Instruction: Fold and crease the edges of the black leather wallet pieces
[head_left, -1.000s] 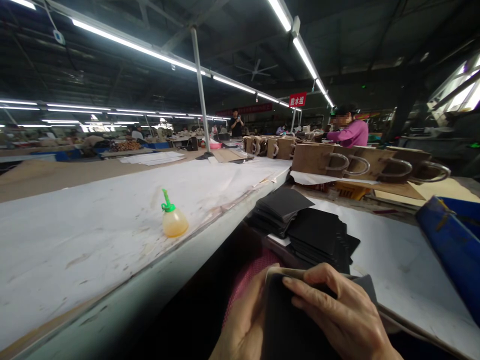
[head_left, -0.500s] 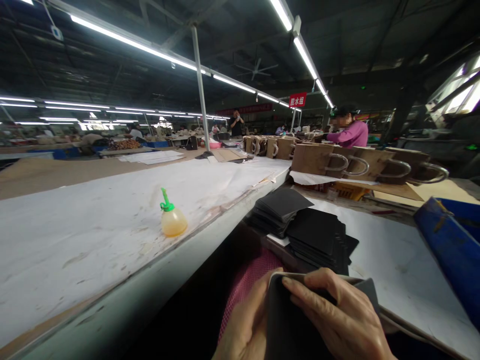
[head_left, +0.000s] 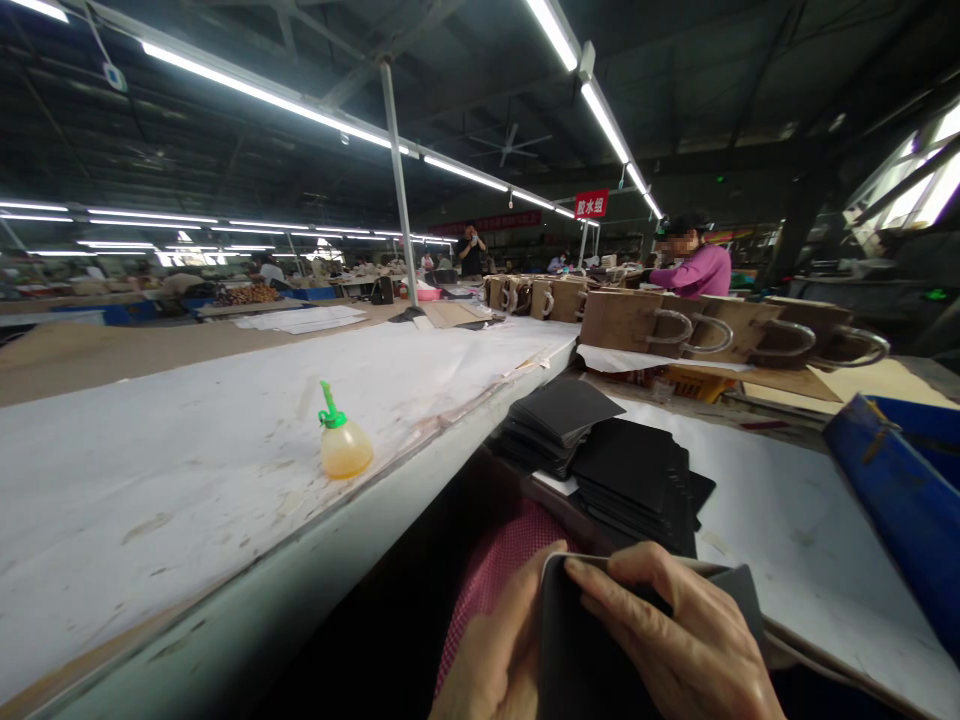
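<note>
At the bottom of the view, my left hand (head_left: 499,640) grips the left edge of a black panel (head_left: 581,660), its thumb up near the rounded top corner. The panel looks stiff, with a pale edge along its top; its lower part is out of view. My right hand (head_left: 686,630) lies across the panel's face and top edge, fingertips pressed close to that same corner. A grey-black flap (head_left: 739,595) sticks out to the right of my right hand. Just beyond my hands are stacks of black panels (head_left: 630,465) with rounded corners.
On the white-covered table (head_left: 187,440) at left stands a squeeze bottle (head_left: 347,450) with a green nozzle and amber liquid. Brown box-like forms (head_left: 622,318) with clear loop handles line the right side. A blue bin (head_left: 885,475) is at far right. A person in purple (head_left: 694,268) works behind.
The view has shifted very slightly. Both hands keep their hold on the black panel, its corner tipped a little, with less of the pale top edge showing.
</note>
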